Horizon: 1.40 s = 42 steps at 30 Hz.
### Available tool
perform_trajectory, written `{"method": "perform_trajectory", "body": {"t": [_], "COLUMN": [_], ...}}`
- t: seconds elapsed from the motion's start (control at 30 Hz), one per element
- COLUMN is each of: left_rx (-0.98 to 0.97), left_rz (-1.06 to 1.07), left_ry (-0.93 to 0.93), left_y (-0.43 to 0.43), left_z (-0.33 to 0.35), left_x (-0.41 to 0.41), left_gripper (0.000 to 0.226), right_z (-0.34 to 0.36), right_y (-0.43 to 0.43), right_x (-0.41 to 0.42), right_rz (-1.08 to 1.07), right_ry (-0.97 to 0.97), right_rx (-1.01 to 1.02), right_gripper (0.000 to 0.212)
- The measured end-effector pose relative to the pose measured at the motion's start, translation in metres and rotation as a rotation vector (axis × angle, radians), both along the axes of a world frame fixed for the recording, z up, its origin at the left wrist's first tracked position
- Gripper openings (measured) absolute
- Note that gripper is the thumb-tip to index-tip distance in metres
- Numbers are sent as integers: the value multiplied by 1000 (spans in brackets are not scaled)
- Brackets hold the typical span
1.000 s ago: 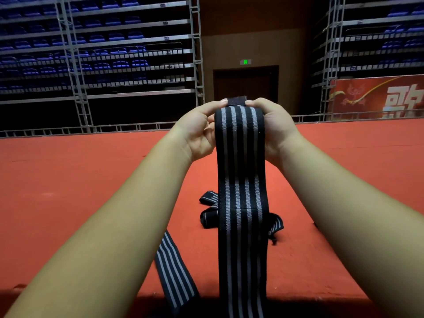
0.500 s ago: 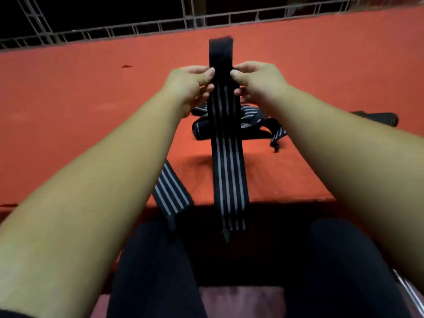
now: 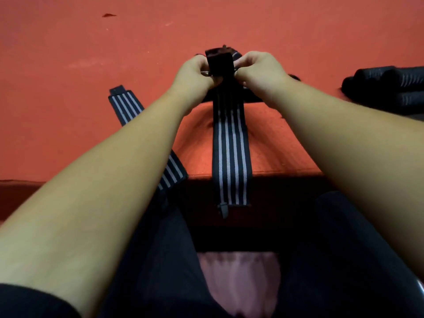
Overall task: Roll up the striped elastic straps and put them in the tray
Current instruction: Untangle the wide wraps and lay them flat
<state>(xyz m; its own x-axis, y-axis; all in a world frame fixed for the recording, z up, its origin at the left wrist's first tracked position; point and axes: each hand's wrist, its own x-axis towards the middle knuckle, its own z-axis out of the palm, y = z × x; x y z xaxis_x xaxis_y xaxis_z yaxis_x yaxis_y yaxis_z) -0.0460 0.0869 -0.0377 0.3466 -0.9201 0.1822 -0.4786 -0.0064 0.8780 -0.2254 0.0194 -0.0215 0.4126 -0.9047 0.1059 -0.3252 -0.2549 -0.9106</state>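
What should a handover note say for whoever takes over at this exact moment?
Hands: the left hand and right hand both pinch the black top end of one striped strap, apparently starting the roll.
It hangs from the hands over the front edge of the red surface.
A second strap lies flat on the left, passing under the left forearm.
At far right sit dark rolls; no tray is clearly visible.
Done: those rolls, seemingly. Left: roll the held strap, then the second, and tray them.

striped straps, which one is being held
The middle strap, gripped at its top by the left hand and right hand; the other strap lies flat at left.
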Motion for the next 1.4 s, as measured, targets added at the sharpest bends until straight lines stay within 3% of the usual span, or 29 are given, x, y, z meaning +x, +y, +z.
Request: {"method": "perform_trajectory", "body": {"t": [0.13, 0.3, 0.47, 0.6, 0.8, 0.87, 0.93, 1.1, 1.2, 1.3, 1.4], "left_rx": [38, 126, 162, 180, 242, 296, 381, 624, 623, 576, 593], "left_rz": [-28, -5, -15, 13, 2, 86, 137, 0, -68, -60, 1], "left_ry": [-1, -8, -53, -66, -136, -215, -217, -305, -149, 200, 371], "left_y": [2, 27, 37, 43, 62, 68, 78, 115, 121, 121, 121], "left_z": [-39, -47, -51, -52, -38, -33, -25, -3, 1, -4, -16], "left_x": [5, -12, -19, -24, -38, -43, -49, -62, -63, -68, -74], "left_gripper": [55, 34, 33, 51, 39, 45, 36, 42, 23, 10, 17], "right_z": [-33, -60, -73, -71, -70, -71, -72, -61, -48, -33, -24], "right_y": [5, 16, 25, 34, 43, 43, 42, 51, 62, 66, 71], "right_x": [-2, -10, -14, -16, -21, -21, -20, -19, -19, -19, -24], "right_rz": [25, 5, 0, -14, -17, -50, -71, -126, -145, -126, -113], "right_ry": [52, 67, 41, 93, 94, 57, 34, -20, -87, -113, -142], "right_rx": [-20, 49, 65, -1, -25, 14, 52, 94, 193, 256, 345], "right_gripper": [24, 17, 13, 13, 15, 12, 13, 22, 22, 22, 26]}}
